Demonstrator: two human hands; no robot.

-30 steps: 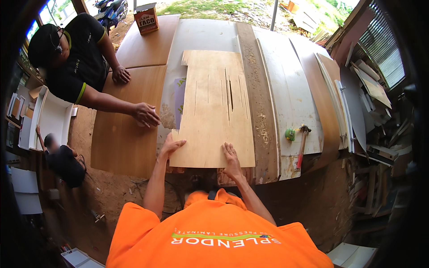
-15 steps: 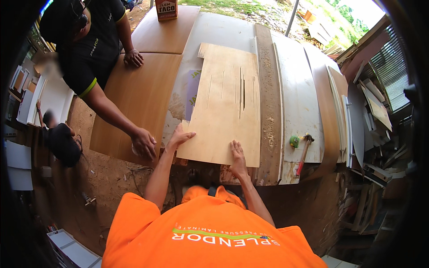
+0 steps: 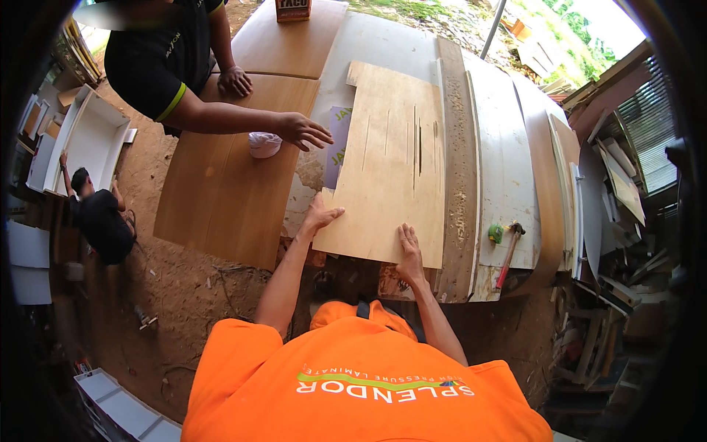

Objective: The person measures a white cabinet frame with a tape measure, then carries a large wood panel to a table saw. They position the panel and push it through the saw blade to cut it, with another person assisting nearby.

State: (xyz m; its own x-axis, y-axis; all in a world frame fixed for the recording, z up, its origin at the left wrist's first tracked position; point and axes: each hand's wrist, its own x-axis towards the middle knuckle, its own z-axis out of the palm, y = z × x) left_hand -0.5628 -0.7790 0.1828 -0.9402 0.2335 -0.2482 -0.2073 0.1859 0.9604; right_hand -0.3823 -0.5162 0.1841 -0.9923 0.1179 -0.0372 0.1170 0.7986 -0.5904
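A pale plywood panel (image 3: 383, 162) with several long dark slits and a notched left side lies on the worktable in front of me. My left hand (image 3: 321, 216) grips its near left corner, the thumb on top and the other fingers partly hidden at the edge. Along the near edge, further right, my right hand (image 3: 410, 254) rests with its fingers stretched flat on the wood. From the left, a co-worker's hand (image 3: 303, 131) reaches, fingers extended, toward the panel's left side. Under that forearm a white rounded bundle (image 3: 264, 145) sits on a brown wood-grain sheet (image 3: 228, 184).
Right of the panel runs a rough, dusty board (image 3: 461, 169). Beyond it, a green tape measure (image 3: 496, 234) and a red-handled hammer (image 3: 509, 254) lie on a white sheet (image 3: 508, 177). A tin (image 3: 293, 9) stands far left. Another person (image 3: 103, 217) crouches by a white cabinet (image 3: 92, 136).
The co-worker's arm has swung from the near edge of the brown sheet up toward the panel. The white bundle now shows on that sheet. My hands keep their places on the panel.
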